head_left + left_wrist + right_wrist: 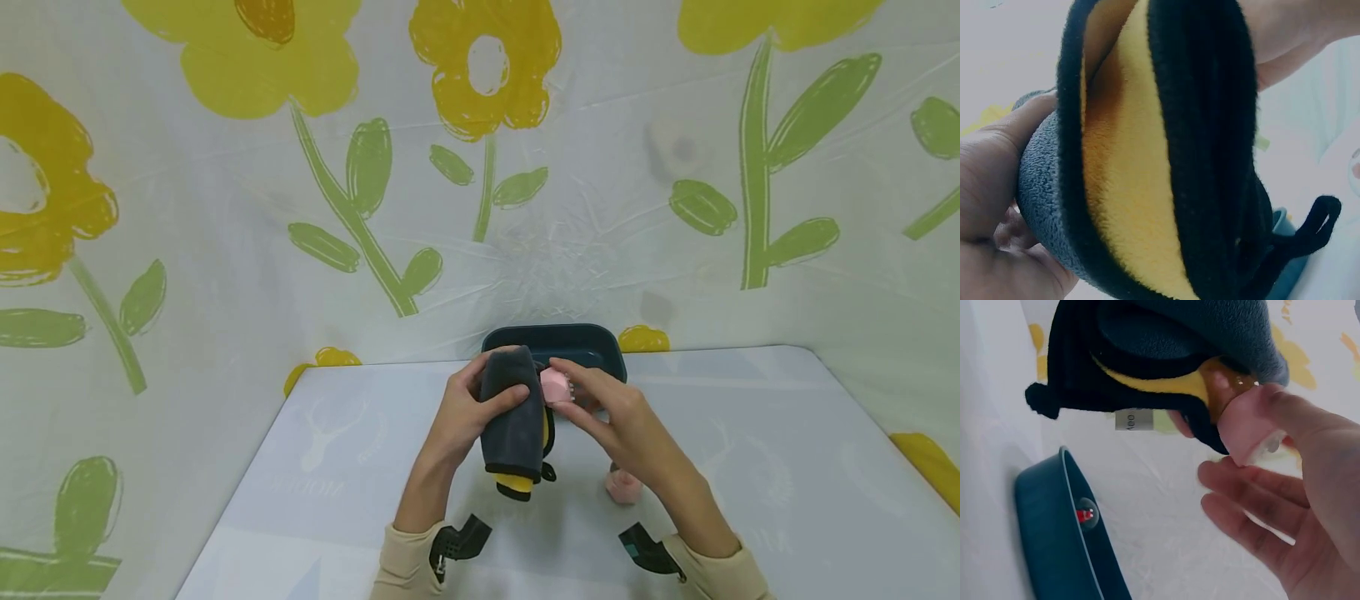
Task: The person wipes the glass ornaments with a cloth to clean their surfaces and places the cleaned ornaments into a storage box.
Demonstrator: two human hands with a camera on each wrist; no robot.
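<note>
My left hand (480, 404) grips a folded cloth (512, 425), dark grey outside and yellow inside, with black edging and a hanging loop. Its thumb lies across the front. Between the thumb and fingertips of my right hand (618, 408) is a small pink faceted piece (556, 386) with pale bumps along one edge. In the right wrist view this pink piece (1249, 428) is right at the cloth's open fold, beside an amber-brown patch; the other fingers reach out below it. The left wrist view looks into the yellow lining (1135, 150).
A dark teal basin (491, 340) stands at the table's back edge, behind the hands. In it is a small clear dome (1088, 514) with something red inside. Another pink object (623, 486) lies on the white table (315, 500) below the right wrist. A flowered sheet hangs behind.
</note>
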